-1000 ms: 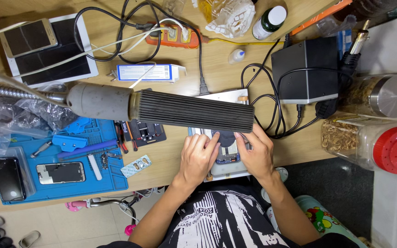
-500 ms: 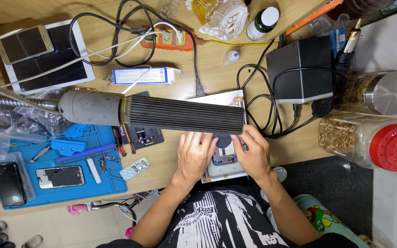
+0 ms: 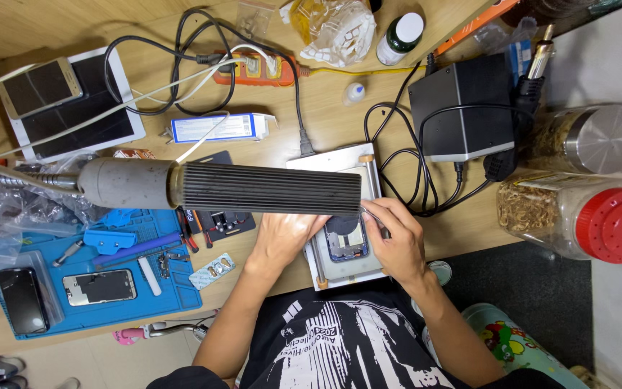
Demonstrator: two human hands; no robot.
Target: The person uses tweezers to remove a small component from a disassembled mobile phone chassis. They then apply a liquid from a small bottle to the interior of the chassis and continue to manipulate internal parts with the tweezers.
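Spreading across the view, the wooden counter (image 3: 145, 302) carries a blue rubber work mat (image 3: 109, 317) at the left and a ribbed dark cylindrical lamp head (image 3: 268, 189) hanging over the middle; beneath it a grey metal holding plate (image 3: 358, 266) bears an opened blue-framed phone (image 3: 345, 238), which the left hand (image 3: 282, 238) steadies, grip closed on its edge, while the right hand (image 3: 394, 241) pinches thin metal tweezers (image 3: 372, 214) just beside it

Blue work mat (image 3: 73, 317), red-lidded jar (image 3: 577, 212), orange power strip (image 3: 257, 68), black box (image 3: 462, 108)
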